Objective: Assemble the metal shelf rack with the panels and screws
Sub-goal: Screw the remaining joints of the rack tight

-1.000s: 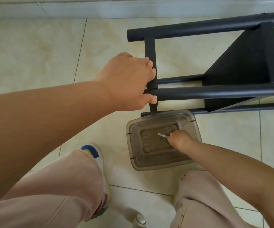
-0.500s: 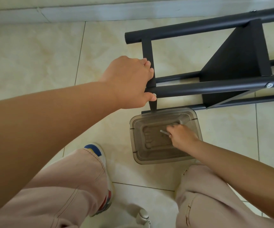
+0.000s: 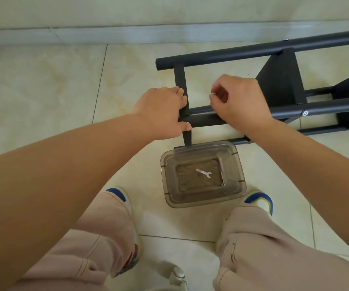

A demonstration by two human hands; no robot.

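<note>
Presently the black metal rack frame lies on its side on the tiled floor, extending from centre to the far right. The left hand grips the frame's flat vertical bar where it meets a round tube. The right hand hovers just beside it, fingers curled and pinching a small silvery item, too small to identify. Near the person's feet sits a clear plastic tub holding a small wrench.
</note>
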